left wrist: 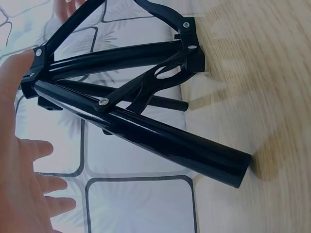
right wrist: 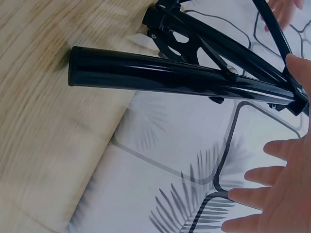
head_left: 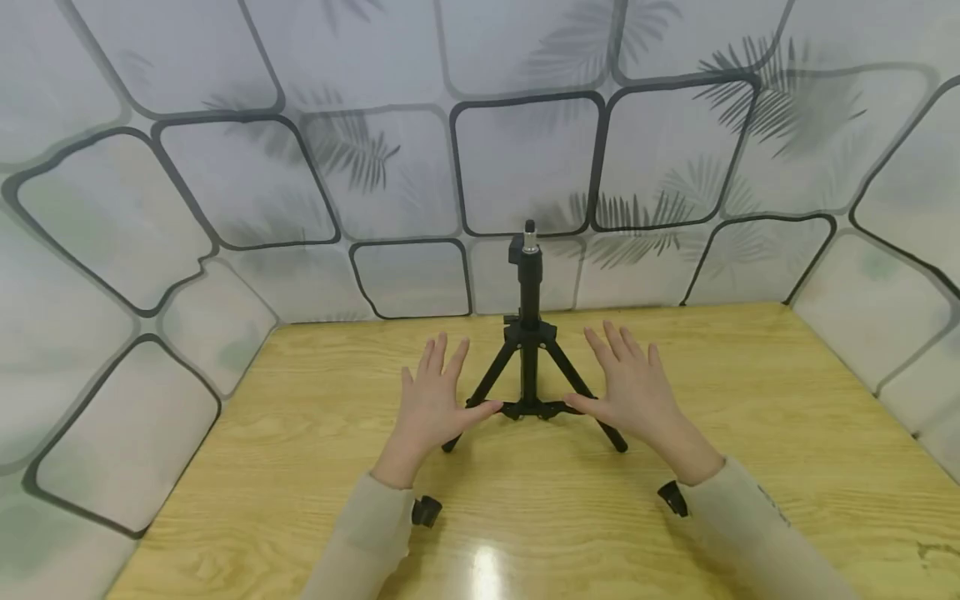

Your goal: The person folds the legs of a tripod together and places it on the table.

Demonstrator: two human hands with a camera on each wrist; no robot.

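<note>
A small black tripod stand (head_left: pixel 529 292) stands upright with its legs spread, a silver-and-black stud at its top. My left hand (head_left: pixel 431 408) hovers on its left side, fingers straight and spread, thumb toward the near left leg. On the other side my right hand (head_left: pixel 637 392) mirrors it, fingers spread and thumb pointing inward. Neither hand grips anything. In the left wrist view one tripod leg (left wrist: pixel 180 148) slants down to the wood, beside the left fingers (left wrist: pixel 56 206). The right wrist view shows another leg (right wrist: pixel 160 73) and the right fingers (right wrist: pixel 252 196) apart from it.
The stand rests on a yellow wood-grain table (head_left: pixel 315 517). Behind it and along both sides rises a pale cloth wall (head_left: pixel 405 50) with dark rounded outlines and leaf prints. Small black wrist devices (head_left: pixel 426 511) show beneath the sleeves (head_left: pixel 367 529).
</note>
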